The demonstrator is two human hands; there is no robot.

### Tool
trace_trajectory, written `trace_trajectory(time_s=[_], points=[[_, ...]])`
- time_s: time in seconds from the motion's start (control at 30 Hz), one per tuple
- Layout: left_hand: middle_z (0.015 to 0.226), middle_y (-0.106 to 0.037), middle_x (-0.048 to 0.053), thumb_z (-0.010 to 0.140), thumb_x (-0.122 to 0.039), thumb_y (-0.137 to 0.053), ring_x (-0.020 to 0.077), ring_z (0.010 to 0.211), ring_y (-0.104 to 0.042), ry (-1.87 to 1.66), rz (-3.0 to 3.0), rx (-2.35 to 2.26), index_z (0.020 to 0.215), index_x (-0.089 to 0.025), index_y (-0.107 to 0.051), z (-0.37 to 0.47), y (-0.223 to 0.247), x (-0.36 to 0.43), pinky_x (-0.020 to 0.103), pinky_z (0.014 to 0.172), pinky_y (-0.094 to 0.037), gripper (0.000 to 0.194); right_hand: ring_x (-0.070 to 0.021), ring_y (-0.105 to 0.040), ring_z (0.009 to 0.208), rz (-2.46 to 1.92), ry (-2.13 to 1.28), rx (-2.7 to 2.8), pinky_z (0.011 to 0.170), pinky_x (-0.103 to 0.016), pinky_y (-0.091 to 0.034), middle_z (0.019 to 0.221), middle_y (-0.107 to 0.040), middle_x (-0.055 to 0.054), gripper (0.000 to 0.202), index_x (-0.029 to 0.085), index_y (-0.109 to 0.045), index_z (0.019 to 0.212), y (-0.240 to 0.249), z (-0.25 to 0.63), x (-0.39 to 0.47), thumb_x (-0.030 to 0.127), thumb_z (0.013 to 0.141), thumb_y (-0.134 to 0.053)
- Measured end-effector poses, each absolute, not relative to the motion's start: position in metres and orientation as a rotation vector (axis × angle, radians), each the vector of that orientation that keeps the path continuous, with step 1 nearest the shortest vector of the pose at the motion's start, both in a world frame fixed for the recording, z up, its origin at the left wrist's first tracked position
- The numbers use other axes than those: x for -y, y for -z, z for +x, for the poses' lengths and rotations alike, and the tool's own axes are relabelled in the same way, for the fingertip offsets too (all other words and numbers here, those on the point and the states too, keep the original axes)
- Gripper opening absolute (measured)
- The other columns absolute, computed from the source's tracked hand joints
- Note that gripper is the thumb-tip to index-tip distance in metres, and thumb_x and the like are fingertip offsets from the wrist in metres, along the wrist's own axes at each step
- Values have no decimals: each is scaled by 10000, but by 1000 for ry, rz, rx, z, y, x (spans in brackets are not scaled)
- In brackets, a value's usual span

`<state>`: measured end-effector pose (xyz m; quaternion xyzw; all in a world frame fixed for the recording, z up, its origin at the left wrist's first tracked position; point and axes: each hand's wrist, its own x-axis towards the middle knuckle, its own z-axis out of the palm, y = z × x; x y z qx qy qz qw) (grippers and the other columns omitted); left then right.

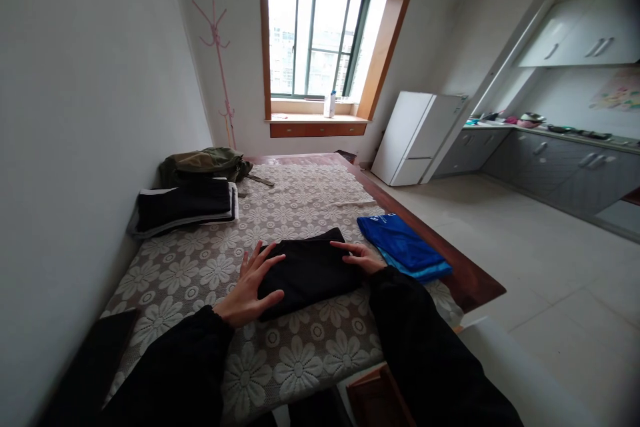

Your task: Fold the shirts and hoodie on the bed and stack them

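A folded black garment (307, 273) lies flat on the lace tablecloth (297, 360), its exact kind hidden by the folds. My left hand (255, 287) rests on its left end with the fingers spread. On the right end lies my right hand (361, 257), fingers stretched out over the cloth and not gripping it. Just beyond my right hand is a folded blue garment (400, 240) with a lighter blue layer under it. Farther off to the left sits a stack of folded dark clothes (185, 205) with white and grey edges.
An olive backpack (203, 163) lies at the table's far left, against the wall. The dark wooden table edge (440, 243) runs along the right. A white fridge (405, 137), a pink coat stand (219, 60) and a window sill with a bottle (329, 105) stand beyond.
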<state>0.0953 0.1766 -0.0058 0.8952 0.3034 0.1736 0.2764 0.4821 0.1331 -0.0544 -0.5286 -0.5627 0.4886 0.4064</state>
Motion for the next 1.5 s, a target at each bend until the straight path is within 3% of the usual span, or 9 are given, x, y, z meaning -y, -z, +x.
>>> trace_trajectory(time_s=[0.17,0.4,0.5,0.63,0.8,0.93,1.07,1.23,1.5], points=[[1722,-178,95,820,-507,-741,390,1576,74,-387,2473,-877,1531,-312,-420,97,14,-179,682,1207,127,804,-312,-647,1188,-1346,-1301,1362,1062,-459,-491,1285,-721,-12,649,285,-666,1359,53,483,-134,459,743,-777],[1670,-344,58,836,-307,-722,364,1583,-9,-269,2427,-763,1450,-341,-529,96,10,-181,694,1191,155,645,-303,-681,1125,-1360,-1317,1315,1028,-438,-519,1185,-759,-9,597,283,-720,1286,51,481,-134,460,721,-798],[1679,-318,93,830,-413,-746,363,1582,0,-244,2395,-702,1558,-322,-379,92,11,-182,684,1187,169,820,-276,-711,1000,-1380,-1311,1308,959,-417,-544,1085,-782,-27,560,249,-756,1227,54,482,-135,466,713,-807],[1718,-148,157,788,-629,-740,374,1577,61,-260,2387,-734,1643,-260,-69,87,18,-186,660,1191,175,1147,-245,-711,894,-1398,-1315,1309,892,-392,-550,1002,-789,-33,536,223,-776,1184,57,484,-136,476,713,-809],[1721,-120,162,711,-755,-724,401,1573,48,-207,2389,-780,1635,-282,-156,87,20,-190,685,1185,153,1183,-233,-707,863,-1397,-1322,1311,851,-377,-554,975,-786,-30,540,229,-777,1176,54,483,-136,490,705,-813],[1715,-162,155,670,-757,-756,409,1574,10,-202,2373,-796,1619,-284,-239,86,13,-192,687,1192,141,1179,-244,-717,872,-1399,-1330,1314,837,-381,-564,1003,-786,-39,557,225,-776,1180,52,482,-135,496,696,-818],[1702,-245,115,718,-727,-737,385,1578,-57,-325,2290,-761,1594,-305,-312,86,1,-189,659,1241,58,1061,-260,-730,887,-1376,-1336,1289,831,-389,-575,1013,-790,-44,555,232,-782,1164,55,483,-136,513,687,-816],[1673,-336,72,887,-643,-600,304,1557,-242,-552,2123,-685,1584,-327,-323,94,-5,-180,535,1274,-216,813,-256,-722,898,-1390,-1326,1297,830,-380,-571,1007,-788,-42,533,231,-785,1153,52,482,-135,485,685,-818],[1701,-247,112,732,-667,-769,379,1580,18,-234,2337,-707,1568,-297,-373,85,11,-192,671,1218,104,997,-249,-712,899,-1410,-1310,1323,836,-377,-564,1024,-781,-48,527,229,-780,1164,50,481,-134,478,700,-806]])
